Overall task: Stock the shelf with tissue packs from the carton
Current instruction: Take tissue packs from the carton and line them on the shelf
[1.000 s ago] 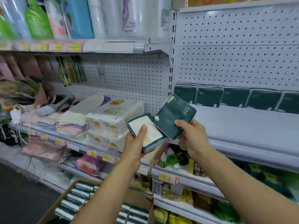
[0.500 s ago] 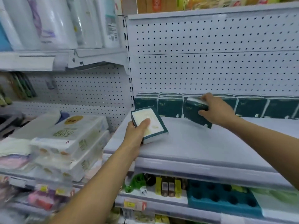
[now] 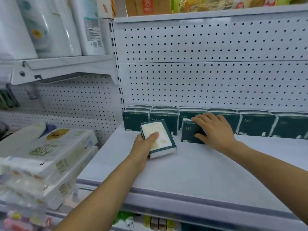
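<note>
Two packs in my hands. L hand grips pack tilted over shelf. R hand holds upright pack by back row.

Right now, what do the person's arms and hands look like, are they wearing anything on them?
Both forearms are bare as far as the picture shows, with no sleeve cuffs in view. The left hand and right hand wear no gloves, and no rings, watch or wristband can be seen. Fingernails are short and look unpainted.
</note>
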